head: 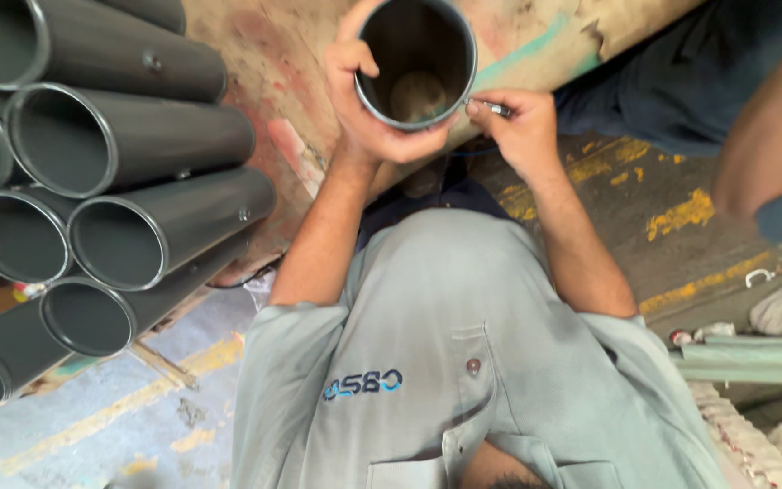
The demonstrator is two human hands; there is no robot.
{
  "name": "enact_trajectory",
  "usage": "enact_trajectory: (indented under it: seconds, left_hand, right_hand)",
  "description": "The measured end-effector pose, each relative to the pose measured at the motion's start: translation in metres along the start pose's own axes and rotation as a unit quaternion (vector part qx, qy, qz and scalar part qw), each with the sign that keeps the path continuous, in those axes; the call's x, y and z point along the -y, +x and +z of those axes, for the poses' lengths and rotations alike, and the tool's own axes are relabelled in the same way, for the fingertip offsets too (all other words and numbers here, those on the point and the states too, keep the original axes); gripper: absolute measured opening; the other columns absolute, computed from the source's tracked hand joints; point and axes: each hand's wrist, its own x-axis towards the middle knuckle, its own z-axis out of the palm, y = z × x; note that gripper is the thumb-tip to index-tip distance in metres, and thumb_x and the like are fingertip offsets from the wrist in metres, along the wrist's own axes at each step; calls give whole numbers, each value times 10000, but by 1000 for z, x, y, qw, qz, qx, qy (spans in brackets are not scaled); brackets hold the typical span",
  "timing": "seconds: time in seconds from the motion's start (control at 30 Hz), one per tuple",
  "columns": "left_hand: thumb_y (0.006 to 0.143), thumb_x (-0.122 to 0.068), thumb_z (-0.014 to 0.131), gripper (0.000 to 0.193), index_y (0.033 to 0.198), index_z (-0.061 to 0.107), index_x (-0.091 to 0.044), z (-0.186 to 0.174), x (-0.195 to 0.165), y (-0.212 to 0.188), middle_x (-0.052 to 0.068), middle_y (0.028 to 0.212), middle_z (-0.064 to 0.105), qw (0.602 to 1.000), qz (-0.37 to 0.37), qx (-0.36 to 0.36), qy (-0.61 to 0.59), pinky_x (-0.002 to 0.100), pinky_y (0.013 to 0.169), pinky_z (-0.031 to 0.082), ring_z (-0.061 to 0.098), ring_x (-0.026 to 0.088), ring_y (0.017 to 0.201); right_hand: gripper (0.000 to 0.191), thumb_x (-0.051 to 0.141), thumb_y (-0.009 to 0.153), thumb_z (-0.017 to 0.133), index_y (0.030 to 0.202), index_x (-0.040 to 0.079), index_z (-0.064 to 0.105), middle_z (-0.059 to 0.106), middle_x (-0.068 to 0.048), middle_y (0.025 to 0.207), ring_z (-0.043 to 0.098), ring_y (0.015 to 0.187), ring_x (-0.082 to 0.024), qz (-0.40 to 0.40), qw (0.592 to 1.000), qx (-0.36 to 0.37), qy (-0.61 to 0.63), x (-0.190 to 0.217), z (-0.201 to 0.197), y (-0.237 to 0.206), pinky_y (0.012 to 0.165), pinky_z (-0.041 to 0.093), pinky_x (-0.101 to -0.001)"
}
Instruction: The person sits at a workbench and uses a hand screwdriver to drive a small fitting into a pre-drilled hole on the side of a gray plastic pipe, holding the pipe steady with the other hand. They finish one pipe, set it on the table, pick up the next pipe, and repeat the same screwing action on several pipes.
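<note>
Above my lap, I keep my left hand [368, 109] gripping the grey tube [416, 62] steady (its rim especially) while my right hand [519, 127] pinches the small metal tool [492, 109].

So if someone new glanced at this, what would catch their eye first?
Probably the dark grey tube at top centre, its open end facing the camera, with the left hand wrapped around it. Right beside it, the right hand presses a small metal tool against the tube's rim. Next would be the stack of dark grey tubes piled on the left, their open ends also facing the viewer.
</note>
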Motion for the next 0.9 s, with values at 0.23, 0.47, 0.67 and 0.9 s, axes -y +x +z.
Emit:
enact_trajectory:
  seconds: [0.23, 0.47, 0.67, 0.9]
  left_hand:
    - [682, -51, 950, 784, 1156, 333, -150, 0, 3, -3, 147, 1263, 479, 1000, -4, -1, 6, 361, 922, 526, 576, 250, 1158]
    - [629, -94, 968, 788, 1130, 361, -133, -1, 8, -10, 67, 1140, 459, 997, -5, -22, 77, 340, 871, 449, 502, 209, 1049]
    - [596, -183, 1018, 833, 1127, 379, -125, -3, 13, -18, 41, 1115, 399, 990, -2, -40, 133, 316, 851, 436, 465, 183, 1027]
    - [604, -168, 1002, 836, 1137, 360, -121, -4, 17, -16, 40, 1117, 408, 995, -2, -29, 91, 318, 852, 450, 468, 169, 1024]
  right_hand:
    - [181, -36, 923, 783, 1093, -52, 723, 747, -53, 1019, 701, 943, -98, -91, 995, 14, 40, 1, 0, 2, 840, 594, -242]
    - [115, -6, 1016, 769, 1129, -20, 789, 765, -72, 970, 689, 850, -104, 8, 1000, -18, -1, -8, 0, 1, 763, 583, -240]
    - [184, 6, 967, 805, 1130, -53, 741, 731, -102, 1084, 695, 985, -121, -147, 989, 13, -22, -5, -2, 3, 848, 580, -252]
    - [91, 11, 1029, 758, 1103, -36, 786, 757, -111, 950, 677, 838, -114, -7, 1000, -6, -27, -3, -1, 2, 731, 558, -241]
